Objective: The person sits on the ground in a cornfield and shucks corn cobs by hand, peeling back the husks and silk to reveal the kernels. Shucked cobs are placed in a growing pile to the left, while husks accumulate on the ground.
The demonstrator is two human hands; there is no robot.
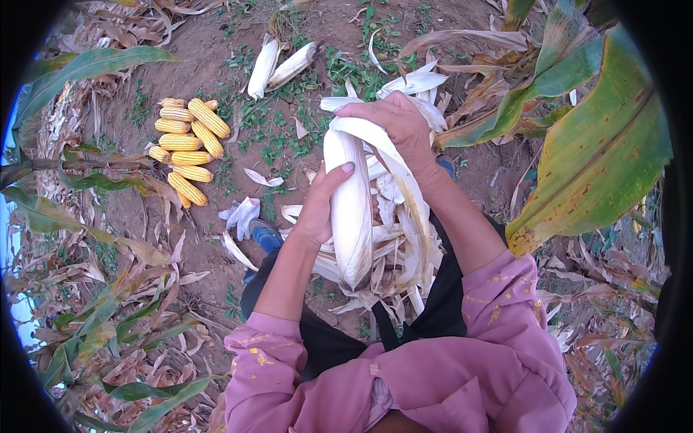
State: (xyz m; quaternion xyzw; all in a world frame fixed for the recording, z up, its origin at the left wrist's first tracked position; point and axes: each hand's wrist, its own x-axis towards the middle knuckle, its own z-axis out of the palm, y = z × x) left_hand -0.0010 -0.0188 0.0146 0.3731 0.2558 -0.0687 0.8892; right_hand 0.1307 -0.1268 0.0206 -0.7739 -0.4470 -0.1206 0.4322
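Observation:
A corn ear in pale husk (352,211) stands out in the middle, its pointed end towards my body. My left hand (323,200) is closed round its side, the thumb lying on the husk. At the ear's far end my right hand (398,127) grips a long husk strip (403,178) that is bent over and hangs down on the right; the fingers of this hand are partly hidden. Under both hands lies a heap of loose husks (390,243) between my legs. Husked yellow corn ears (180,142) are piled on the soil to the left.
Two corn ears still in husk (279,67) lie on the ground beyond my hands. A white glove (242,215) rests by my left shoe (265,235). Broad green-yellow corn leaves (601,146) reach in from the right, with dry stalks and leaves (130,303) on the left.

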